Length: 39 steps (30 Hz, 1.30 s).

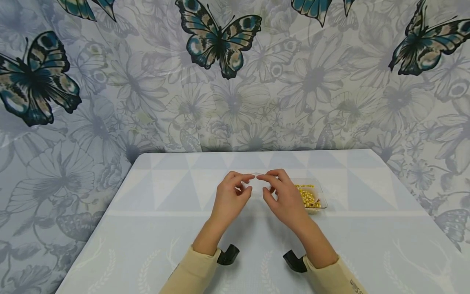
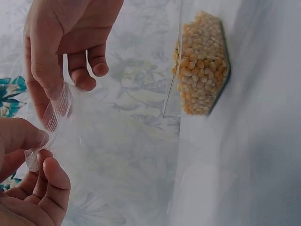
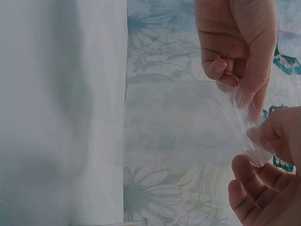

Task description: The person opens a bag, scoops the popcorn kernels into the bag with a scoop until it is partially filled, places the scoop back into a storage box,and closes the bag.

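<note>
A clear plastic zip bag [image 3: 178, 125] hangs between the two hands, its ridged top edge uppermost. My left hand [image 1: 229, 198] pinches one side of that edge between thumb and fingers. The other side is pinched by my right hand [image 1: 286, 200], its fingertips close to those of the left. In the left wrist view the bag's body [image 2: 122, 146] is see-through, and I make out nothing inside it. From the head the bag is barely visible.
Beyond the right hand, a clear plastic box [image 1: 323, 196] holding yellow corn kernels [image 2: 202, 66] stands on the pale patterned table [image 1: 165, 232]. Black wrist mounts [image 1: 228, 255] stick out from both sleeves. A butterfly-print backdrop [image 1: 235, 110] rises behind the table.
</note>
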Each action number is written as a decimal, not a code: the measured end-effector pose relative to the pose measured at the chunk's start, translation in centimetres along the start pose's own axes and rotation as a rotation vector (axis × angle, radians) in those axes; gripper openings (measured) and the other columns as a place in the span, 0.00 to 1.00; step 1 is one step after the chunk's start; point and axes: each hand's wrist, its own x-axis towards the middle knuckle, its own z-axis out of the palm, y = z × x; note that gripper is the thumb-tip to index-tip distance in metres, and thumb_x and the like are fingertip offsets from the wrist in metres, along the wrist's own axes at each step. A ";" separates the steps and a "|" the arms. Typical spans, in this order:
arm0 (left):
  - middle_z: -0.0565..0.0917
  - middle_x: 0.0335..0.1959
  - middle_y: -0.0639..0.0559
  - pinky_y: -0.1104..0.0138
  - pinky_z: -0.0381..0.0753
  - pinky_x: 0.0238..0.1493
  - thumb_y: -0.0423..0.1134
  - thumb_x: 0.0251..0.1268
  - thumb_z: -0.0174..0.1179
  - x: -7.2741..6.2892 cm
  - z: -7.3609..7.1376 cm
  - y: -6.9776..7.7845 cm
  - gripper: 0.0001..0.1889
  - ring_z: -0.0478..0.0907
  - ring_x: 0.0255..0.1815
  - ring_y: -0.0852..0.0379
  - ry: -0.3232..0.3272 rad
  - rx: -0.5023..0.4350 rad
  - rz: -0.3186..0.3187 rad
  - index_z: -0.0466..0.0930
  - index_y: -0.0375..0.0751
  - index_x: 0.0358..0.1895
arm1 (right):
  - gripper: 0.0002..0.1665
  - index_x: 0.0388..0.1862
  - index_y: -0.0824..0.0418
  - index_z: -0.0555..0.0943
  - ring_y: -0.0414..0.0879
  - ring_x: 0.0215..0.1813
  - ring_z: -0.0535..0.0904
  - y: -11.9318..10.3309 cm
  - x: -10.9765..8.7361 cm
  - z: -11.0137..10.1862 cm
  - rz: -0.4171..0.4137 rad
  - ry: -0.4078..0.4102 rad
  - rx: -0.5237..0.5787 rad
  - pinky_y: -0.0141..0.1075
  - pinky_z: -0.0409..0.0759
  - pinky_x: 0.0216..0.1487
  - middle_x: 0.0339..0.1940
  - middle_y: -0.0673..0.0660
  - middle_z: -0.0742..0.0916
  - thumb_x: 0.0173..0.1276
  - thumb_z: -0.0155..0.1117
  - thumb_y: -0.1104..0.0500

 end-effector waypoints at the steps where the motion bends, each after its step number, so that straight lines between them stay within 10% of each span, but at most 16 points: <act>1: 0.80 0.39 0.51 0.73 0.80 0.35 0.27 0.60 0.63 0.0 0.0 0.0 0.15 0.76 0.32 0.61 -0.001 0.000 -0.003 0.88 0.44 0.49 | 0.18 0.52 0.57 0.86 0.43 0.34 0.80 0.0 0.0 0.0 -0.002 0.002 0.008 0.32 0.77 0.31 0.50 0.56 0.81 0.63 0.66 0.68; 21: 0.80 0.39 0.49 0.72 0.81 0.36 0.29 0.61 0.64 0.1 -0.2 -0.1 0.16 0.76 0.30 0.61 0.002 0.013 -0.029 0.88 0.48 0.50 | 0.18 0.52 0.56 0.86 0.41 0.35 0.80 0.0 0.1 -0.5 0.028 0.001 0.054 0.41 0.83 0.35 0.50 0.55 0.82 0.64 0.67 0.67; 39: 0.80 0.38 0.50 0.72 0.81 0.35 0.29 0.62 0.64 0.2 -0.3 0.0 0.15 0.76 0.29 0.62 0.021 0.018 -0.029 0.88 0.46 0.50 | 0.20 0.51 0.55 0.87 0.38 0.33 0.76 0.9 0.8 -2.3 0.040 0.084 0.184 0.27 0.79 0.36 0.47 0.54 0.83 0.64 0.62 0.72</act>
